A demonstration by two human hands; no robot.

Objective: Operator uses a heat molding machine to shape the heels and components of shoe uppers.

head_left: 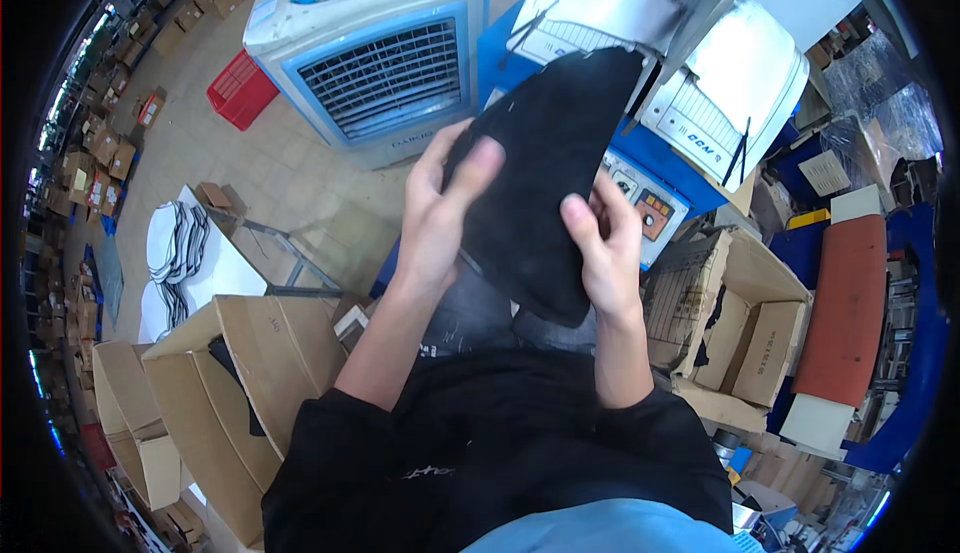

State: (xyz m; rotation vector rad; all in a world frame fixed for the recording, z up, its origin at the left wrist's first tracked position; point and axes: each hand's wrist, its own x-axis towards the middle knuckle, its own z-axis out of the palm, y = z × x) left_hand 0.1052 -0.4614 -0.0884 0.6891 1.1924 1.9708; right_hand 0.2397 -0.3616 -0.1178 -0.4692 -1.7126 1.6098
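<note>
A black curved fabric piece (545,173), broad in the middle and narrowing at its lower end, is held up in front of my body between both hands. My left hand (437,208) grips its left edge, with the thumb on the near face and the fingers behind. On its right edge, my right hand (608,243) pinches it with the thumb in front. The fingers behind the fabric are partly hidden. Just beyond the piece stands a blue machine (675,168) with a control panel (645,203) and white printed plates (725,103) on top.
An air cooler (385,73) stands ahead on the left, near a red crate (243,91). Open cardboard boxes flank me, one on the left (285,353) and one on the right (770,353). Stacked white, dark-edged pieces (175,243) lie on a white table (225,268).
</note>
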